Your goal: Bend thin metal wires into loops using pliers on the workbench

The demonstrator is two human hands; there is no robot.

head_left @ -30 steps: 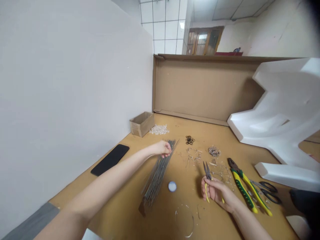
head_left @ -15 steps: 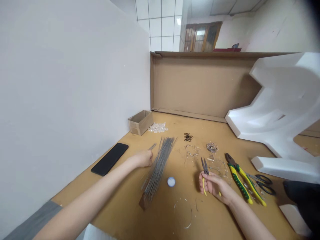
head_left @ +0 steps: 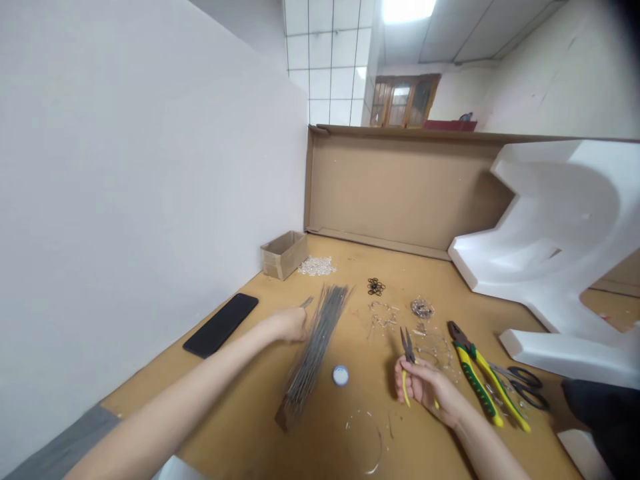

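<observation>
My left hand point(head_left: 291, 325) is closed at the left edge of a bundle of thin grey metal wires point(head_left: 320, 340), its fingertips hidden from view. A thin grey tip point(head_left: 307, 302) sticks out just beyond the fingers; what it belongs to does not show. The wire bundle lies slanted, its near end in a brown wrap. My right hand point(head_left: 425, 387) is wrapped around needle-nose pliers point(head_left: 407, 347) with yellow handles, their jaws pointing away from me and slightly apart. A small round white lid-like piece with a blue rim point(head_left: 341, 375) lies between the hands.
A black phone point(head_left: 221, 325) and a small cardboard box point(head_left: 284, 255) are at left, beside clear beads point(head_left: 318, 266). Black rings point(head_left: 376, 287), coiled wire pieces point(head_left: 423, 307), larger pliers point(head_left: 485, 373) and scissors point(head_left: 527, 387) lie around. White foam point(head_left: 525, 267) stands at right.
The camera view has tilted upward, so the table appears lower. My left hand's fingers have shifted slightly toward the wire bundle. My right hand still holds the pliers in much the same place.
</observation>
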